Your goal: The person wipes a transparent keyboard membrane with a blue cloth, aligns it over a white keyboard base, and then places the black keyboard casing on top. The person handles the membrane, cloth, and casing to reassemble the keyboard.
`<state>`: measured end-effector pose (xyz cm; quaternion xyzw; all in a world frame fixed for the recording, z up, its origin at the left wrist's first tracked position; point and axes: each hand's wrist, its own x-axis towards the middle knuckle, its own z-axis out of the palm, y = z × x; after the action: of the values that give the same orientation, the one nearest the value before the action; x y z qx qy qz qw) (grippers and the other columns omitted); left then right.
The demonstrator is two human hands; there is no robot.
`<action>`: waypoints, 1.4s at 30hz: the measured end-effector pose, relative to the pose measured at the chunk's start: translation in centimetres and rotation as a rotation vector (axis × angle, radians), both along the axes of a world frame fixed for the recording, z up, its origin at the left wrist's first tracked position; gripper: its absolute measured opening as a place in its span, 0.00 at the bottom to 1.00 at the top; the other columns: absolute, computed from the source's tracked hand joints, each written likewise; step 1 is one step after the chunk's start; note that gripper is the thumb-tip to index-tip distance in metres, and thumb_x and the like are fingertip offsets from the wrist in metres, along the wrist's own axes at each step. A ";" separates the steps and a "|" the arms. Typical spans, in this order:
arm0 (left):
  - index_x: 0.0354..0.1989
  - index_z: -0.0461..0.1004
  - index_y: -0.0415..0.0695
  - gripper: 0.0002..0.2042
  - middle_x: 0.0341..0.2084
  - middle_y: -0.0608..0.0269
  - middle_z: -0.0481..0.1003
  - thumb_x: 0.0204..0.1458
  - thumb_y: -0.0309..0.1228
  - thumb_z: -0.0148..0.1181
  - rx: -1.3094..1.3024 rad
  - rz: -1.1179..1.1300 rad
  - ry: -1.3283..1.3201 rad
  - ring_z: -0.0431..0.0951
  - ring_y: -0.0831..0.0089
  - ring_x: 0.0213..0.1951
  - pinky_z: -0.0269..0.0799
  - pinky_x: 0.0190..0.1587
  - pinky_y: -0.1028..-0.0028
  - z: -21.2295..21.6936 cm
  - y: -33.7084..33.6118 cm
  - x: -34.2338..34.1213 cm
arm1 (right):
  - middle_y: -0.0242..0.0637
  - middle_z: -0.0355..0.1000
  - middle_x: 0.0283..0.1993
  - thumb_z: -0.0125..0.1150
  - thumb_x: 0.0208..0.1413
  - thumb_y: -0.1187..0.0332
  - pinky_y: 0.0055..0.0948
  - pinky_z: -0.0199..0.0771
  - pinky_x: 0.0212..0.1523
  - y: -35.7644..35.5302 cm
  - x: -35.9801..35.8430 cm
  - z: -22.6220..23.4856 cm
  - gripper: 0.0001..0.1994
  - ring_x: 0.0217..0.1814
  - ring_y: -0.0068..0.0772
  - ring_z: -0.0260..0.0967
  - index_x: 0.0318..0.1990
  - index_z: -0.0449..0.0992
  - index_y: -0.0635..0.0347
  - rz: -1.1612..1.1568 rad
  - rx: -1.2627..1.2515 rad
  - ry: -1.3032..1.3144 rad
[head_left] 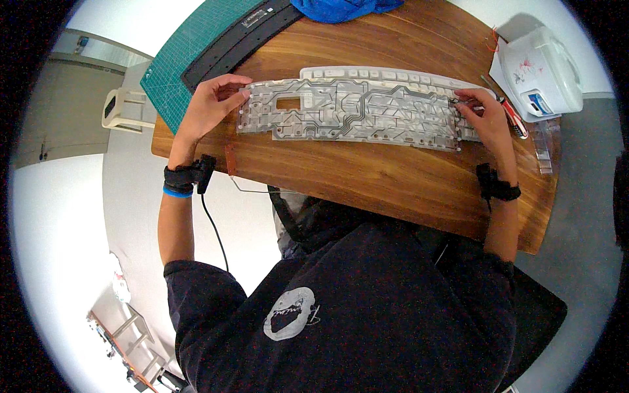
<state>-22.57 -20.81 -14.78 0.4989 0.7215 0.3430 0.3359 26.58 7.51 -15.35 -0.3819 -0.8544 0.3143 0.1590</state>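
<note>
Membrane (409,114), pale and see-through with dark traces, spans the space between the two hands, over the table (367,173) and nearer its front edge than its back. Left hand (215,105) pinches its left end, thumb and fingers nearly together; right hand (483,116) has the opposite end the same way, fingertips curled narrow at the corner. Whether the sheet rests on the wood or is lifted slightly, I cannot tell. Just behind it lies a white keyboard (354,73), its lower part hidden by the sheet. Toward the table's back left corner is a green mat (171,82), with a long black panel (239,42) lying partly across it — and beside that, at the back edge, a blue cloth (341,8). Near the right edge stand a white tub (544,72) and, just beside it, a red-and-black tool (514,119).
</note>
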 end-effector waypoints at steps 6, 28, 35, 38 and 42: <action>0.56 0.80 0.38 0.14 0.43 0.64 0.83 0.62 0.24 0.65 0.021 -0.001 -0.001 0.81 0.80 0.45 0.79 0.49 0.77 -0.2 -0.2 0.0 | 0.34 0.80 0.45 0.70 0.59 0.70 0.29 0.78 0.48 -0.6 -0.7 0.5 0.15 0.44 0.27 0.77 0.54 0.82 0.57 -0.010 0.026 -0.036; 0.55 0.80 0.38 0.14 0.40 0.66 0.82 0.61 0.24 0.66 0.011 0.022 -0.025 0.80 0.81 0.41 0.77 0.45 0.78 -0.2 -1.0 0.1 | 0.29 0.77 0.49 0.68 0.60 0.74 0.26 0.72 0.47 -0.6 -0.5 0.8 0.12 0.43 0.23 0.70 0.51 0.80 0.59 0.063 -0.046 -0.059; 0.54 0.80 0.37 0.13 0.38 0.67 0.82 0.61 0.24 0.67 -0.014 0.028 -0.053 0.78 0.82 0.38 0.76 0.41 0.78 -0.2 -1.5 -0.2 | 0.35 0.76 0.46 0.68 0.60 0.73 0.29 0.76 0.50 -1.2 -0.8 1.6 0.11 0.49 0.30 0.75 0.49 0.78 0.57 0.109 -0.026 -0.142; 0.53 0.81 0.36 0.13 0.38 0.67 0.82 0.61 0.23 0.67 -0.016 0.013 -0.030 0.78 0.82 0.38 0.76 0.42 0.78 -0.4 -2.1 -0.3 | 0.36 0.77 0.46 0.68 0.59 0.73 0.31 0.77 0.48 -2.0 -1.1 1.9 0.11 0.48 0.31 0.76 0.49 0.78 0.58 0.122 -0.053 -0.120; 0.52 0.81 0.35 0.12 0.38 0.67 0.81 0.61 0.22 0.67 -0.078 0.011 -0.110 0.79 0.82 0.39 0.77 0.43 0.78 -0.3 -3.5 -0.6 | 0.38 0.78 0.45 0.70 0.58 0.72 0.32 0.78 0.46 -3.2 -1.1 2.6 0.13 0.47 0.33 0.77 0.49 0.78 0.58 0.162 -0.113 -0.157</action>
<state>-23.19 -24.29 -15.13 0.4620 0.7173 0.3433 0.3927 25.45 4.34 -12.73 -0.3437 -0.8731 0.3430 0.0439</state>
